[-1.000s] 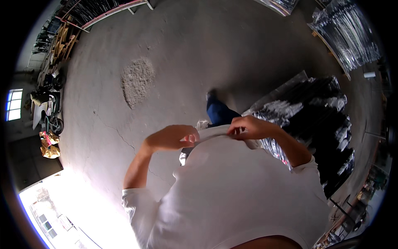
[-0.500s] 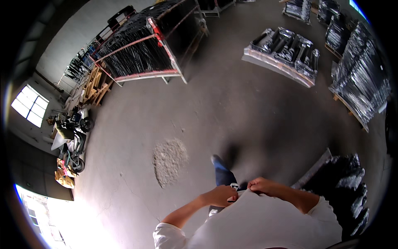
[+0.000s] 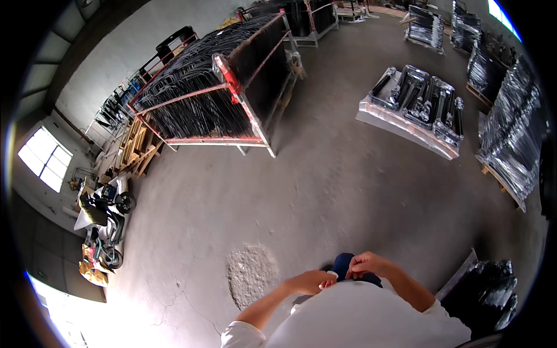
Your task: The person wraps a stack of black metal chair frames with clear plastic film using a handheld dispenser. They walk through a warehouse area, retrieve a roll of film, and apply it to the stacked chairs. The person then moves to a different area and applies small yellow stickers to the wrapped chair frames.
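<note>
The left hand (image 3: pixel 310 282) is resting curled near the front hem of the white shirt (image 3: pixel 365 316), the right hand (image 3: pixel 368 264) is bending its fingers just beside it; whether either is gripping cloth, I cannot tell. The shirt is lying just bodyward of both, probably light and soft, likely easiest held by its hem. Beyond the hands, grey floor (image 3: pixel 331 191) is stretching from scooter (image 3: pixel 116 229), leftward, to wrapped stack (image 3: pixel 513 127), rightward.

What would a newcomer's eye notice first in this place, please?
Probably the big red-and-white rack of black parts, upper left. Then the rough pale floor patch, lower centre. To its right, the left hand and right hand are near the white shirt front.
</note>
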Demonstrator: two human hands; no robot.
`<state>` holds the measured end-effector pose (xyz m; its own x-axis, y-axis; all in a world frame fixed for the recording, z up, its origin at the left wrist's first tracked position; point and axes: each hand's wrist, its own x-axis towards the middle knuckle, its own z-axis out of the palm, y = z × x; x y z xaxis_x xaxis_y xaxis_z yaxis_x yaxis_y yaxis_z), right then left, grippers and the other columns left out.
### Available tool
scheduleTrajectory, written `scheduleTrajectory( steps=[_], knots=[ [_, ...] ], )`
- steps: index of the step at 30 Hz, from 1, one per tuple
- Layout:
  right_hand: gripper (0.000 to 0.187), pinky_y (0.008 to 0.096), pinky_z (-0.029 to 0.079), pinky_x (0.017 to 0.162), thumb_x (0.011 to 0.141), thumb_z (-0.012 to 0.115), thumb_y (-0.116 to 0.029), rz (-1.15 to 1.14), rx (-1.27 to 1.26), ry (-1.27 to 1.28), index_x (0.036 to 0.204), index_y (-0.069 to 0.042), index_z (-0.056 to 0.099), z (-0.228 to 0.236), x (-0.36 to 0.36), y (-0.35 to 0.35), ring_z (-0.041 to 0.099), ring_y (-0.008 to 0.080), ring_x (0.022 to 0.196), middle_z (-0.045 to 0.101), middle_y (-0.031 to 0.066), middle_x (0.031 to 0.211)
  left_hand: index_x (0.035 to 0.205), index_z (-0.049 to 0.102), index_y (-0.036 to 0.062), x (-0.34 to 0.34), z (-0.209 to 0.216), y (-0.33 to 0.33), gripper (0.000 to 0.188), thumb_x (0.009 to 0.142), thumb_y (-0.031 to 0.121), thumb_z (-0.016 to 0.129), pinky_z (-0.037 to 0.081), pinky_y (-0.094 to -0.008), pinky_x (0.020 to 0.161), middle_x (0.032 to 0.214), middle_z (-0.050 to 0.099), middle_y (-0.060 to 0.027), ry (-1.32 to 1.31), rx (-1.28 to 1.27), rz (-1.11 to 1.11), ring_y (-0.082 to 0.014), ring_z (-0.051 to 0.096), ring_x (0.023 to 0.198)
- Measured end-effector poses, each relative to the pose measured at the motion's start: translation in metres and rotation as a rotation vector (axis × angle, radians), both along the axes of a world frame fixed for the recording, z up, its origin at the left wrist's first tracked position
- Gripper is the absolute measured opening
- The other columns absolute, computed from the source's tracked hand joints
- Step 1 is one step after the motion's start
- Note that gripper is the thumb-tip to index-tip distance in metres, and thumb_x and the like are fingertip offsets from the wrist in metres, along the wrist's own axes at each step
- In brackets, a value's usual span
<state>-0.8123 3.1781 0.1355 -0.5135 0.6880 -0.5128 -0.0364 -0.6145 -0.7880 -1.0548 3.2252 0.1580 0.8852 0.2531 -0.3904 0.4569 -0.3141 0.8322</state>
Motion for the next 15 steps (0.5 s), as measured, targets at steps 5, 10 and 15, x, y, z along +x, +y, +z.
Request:
scheduleTrajectory(
  steps=[5, 10, 15],
  knots=[
    [0.019, 0.0253, 0.046, 0.073, 0.085, 0.052, -0.018, 0.006, 0.426, -0.459, 0.090, -0.003, 0.062, -0.032, 0.054, 0.108, 0.057, 0.0118, 0.078, 0.064, 0.0041, 0.086, 0.100, 0.057, 0.0081, -0.003, -0.011, 0.123, 0.019, 0.088, 0.022, 0.052, 0.043, -0.0275, 0.077, 0.087, 0.059, -0.0034, -0.196, -0.191, 0.345, -0.0133, 0.053, 0.084],
    [0.019, 0.0248, 0.046, 0.069, 0.087, 0.050, -0.018, -0.071, 0.309, -0.412, 0.087, -0.003, 0.061, -0.029, 0.114, 0.257, 0.058, 0.0110, 0.076, 0.062, 0.0024, 0.081, 0.103, 0.056, 0.0044, 0.029, -0.022, 0.240, 0.021, 0.089, 0.019, 0.050, 0.043, -0.0311, 0.082, 0.097, 0.061, -0.0077, -0.121, 0.058, 0.493, -0.0188, 0.056, 0.093],
    [0.018, 0.0237, 0.045, 0.066, 0.088, 0.049, -0.019, -0.067, 0.401, -0.406, 0.086, -0.004, 0.060, -0.015, 0.135, 0.413, 0.056, 0.0095, 0.072, 0.061, 0.0023, 0.081, 0.107, 0.054, 0.0065, 0.055, -0.024, 0.332, 0.027, 0.088, 0.024, 0.049, 0.044, -0.0364, 0.083, 0.104, 0.060, -0.0113, 0.058, 0.357, 0.404, -0.0262, 0.056, 0.097]
  ],
)
